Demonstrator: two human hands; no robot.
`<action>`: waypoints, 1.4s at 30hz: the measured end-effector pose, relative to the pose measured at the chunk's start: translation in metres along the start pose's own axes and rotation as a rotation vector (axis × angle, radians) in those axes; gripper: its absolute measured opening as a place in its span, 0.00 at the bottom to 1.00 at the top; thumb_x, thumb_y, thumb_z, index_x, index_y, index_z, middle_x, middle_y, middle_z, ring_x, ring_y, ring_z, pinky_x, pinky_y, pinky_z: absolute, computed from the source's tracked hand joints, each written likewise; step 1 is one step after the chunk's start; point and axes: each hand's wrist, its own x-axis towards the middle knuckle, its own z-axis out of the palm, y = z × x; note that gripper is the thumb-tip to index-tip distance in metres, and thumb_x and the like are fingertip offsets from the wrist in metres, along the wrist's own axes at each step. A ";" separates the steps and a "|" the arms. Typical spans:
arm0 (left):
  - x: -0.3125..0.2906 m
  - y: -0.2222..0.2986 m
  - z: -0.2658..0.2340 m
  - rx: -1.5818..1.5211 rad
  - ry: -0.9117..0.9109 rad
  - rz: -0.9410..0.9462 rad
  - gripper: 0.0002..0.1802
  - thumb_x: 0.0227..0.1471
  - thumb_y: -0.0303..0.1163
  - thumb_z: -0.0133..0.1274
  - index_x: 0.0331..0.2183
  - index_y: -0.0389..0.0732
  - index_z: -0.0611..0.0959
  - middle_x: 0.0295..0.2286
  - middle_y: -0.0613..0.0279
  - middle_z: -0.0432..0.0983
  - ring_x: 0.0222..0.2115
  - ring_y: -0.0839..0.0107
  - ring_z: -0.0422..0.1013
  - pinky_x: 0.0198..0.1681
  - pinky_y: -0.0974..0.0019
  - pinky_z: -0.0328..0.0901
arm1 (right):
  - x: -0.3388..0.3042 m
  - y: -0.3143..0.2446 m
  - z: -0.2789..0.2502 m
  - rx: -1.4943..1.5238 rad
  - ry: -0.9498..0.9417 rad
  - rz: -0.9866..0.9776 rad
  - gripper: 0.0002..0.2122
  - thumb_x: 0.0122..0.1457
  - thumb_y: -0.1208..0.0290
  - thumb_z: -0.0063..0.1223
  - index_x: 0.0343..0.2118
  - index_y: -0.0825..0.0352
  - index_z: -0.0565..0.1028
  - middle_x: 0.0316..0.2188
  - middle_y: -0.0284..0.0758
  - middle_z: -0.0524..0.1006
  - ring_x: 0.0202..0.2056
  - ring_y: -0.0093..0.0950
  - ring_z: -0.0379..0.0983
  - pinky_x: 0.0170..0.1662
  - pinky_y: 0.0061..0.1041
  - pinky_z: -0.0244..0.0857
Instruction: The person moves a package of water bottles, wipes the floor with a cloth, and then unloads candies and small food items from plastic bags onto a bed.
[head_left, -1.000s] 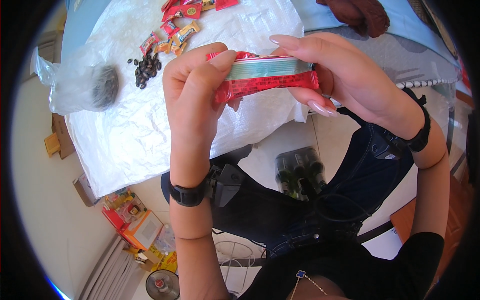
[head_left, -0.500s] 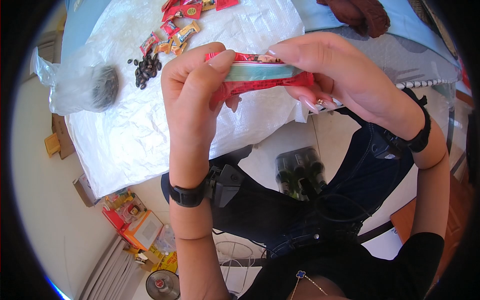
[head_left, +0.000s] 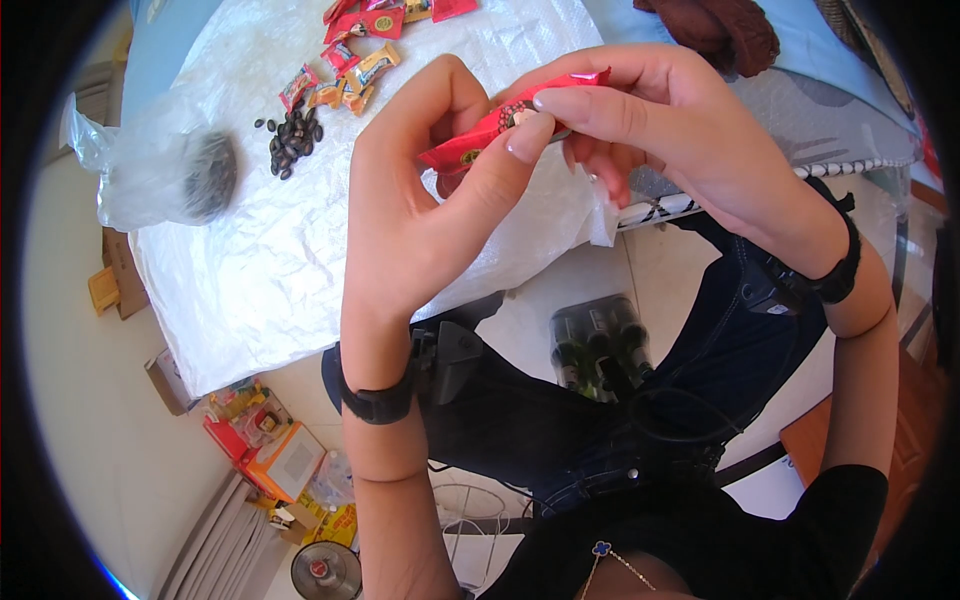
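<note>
Left hand (head_left: 420, 210) and right hand (head_left: 660, 120) raised above the white plastic-covered table (head_left: 260, 280), fingers pinched narrow on a small red foil snack wrapper (head_left: 500, 125) held between them. Beyond, on the table: loose dark seeds (head_left: 292, 140), scattered red and orange wrapped sweets (head_left: 350, 70), clear plastic bag of seeds (head_left: 170, 175).

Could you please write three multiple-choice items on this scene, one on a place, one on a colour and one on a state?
1. Where does the small pile of dark seeds lie?
A. on the white plastic table cover
B. on the floor
C. in the person's lap

2. What colour is the shiny foil snack wrapper held in the hands?
A. blue
B. red
C. black

3. How is the wrapper held?
A. by the left hand alone
B. by the right hand alone
C. by both hands

Answers: 1 A, the seeds rest on the cover near the clear plastic bag. 2 B, its foil is red. 3 C, fingers of both hands pinch it.
</note>
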 end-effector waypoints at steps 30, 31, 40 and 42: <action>0.002 -0.006 -0.005 -0.496 -0.114 -0.116 0.14 0.41 0.21 0.49 0.34 0.40 0.67 0.25 0.64 0.71 0.17 0.84 0.60 0.18 0.81 0.53 | 0.007 0.003 -0.003 -0.077 -0.044 -0.005 0.16 0.52 0.72 0.47 0.44 0.71 0.66 0.27 0.33 0.72 0.21 0.17 0.68 0.24 0.12 0.63; 0.002 -0.006 -0.006 -0.496 -0.113 -0.115 0.14 0.41 0.21 0.49 0.34 0.40 0.67 0.25 0.64 0.71 0.17 0.84 0.60 0.18 0.81 0.53 | 0.006 0.003 -0.002 -0.078 -0.045 -0.006 0.16 0.52 0.72 0.47 0.44 0.71 0.66 0.27 0.33 0.72 0.21 0.17 0.68 0.24 0.12 0.63; 0.001 -0.002 0.002 -0.403 -0.065 -0.119 0.17 0.43 0.23 0.47 0.39 0.39 0.67 0.22 0.68 0.68 0.17 0.84 0.60 0.16 0.83 0.51 | 0.003 -0.004 0.000 -0.146 0.027 -0.006 0.14 0.55 0.69 0.41 0.42 0.71 0.67 0.20 0.37 0.72 0.14 0.18 0.68 0.19 0.12 0.63; 0.001 -0.002 0.002 -0.391 -0.077 -0.123 0.18 0.43 0.23 0.47 0.40 0.39 0.66 0.20 0.67 0.68 0.15 0.84 0.59 0.16 0.83 0.51 | 0.002 -0.004 0.001 -0.162 0.050 -0.028 0.14 0.56 0.67 0.39 0.42 0.71 0.67 0.20 0.36 0.73 0.15 0.17 0.68 0.19 0.12 0.63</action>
